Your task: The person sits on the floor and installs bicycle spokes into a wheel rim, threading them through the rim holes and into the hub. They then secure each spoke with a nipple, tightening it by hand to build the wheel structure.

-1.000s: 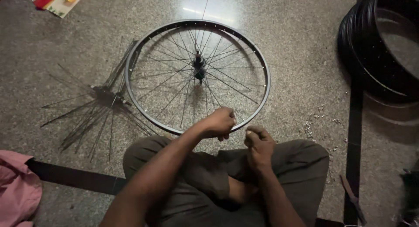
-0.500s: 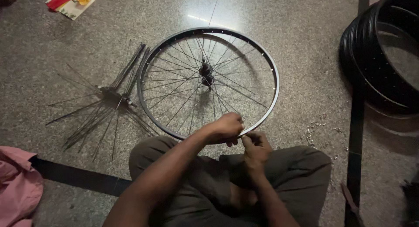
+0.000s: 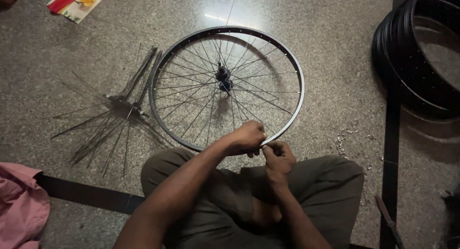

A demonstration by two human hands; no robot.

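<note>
A spoked bicycle wheel with a silver rim and a dark hub lies flat on the speckled floor in front of my crossed legs. My left hand is closed over the near edge of the rim. Just right of it, my right hand pinches at the same stretch of rim with thumb and fingertips. Whether something small sits between those fingers is hidden.
A fan of loose spokes lies left of the wheel. Stacked black rims sit at the top right, small metal bits are scattered near my right knee, pink cloth lies at the lower left, and a red and yellow packet at the top left.
Both hands have come forward from just short of the wheel onto its near rim edge and drawn close together.
</note>
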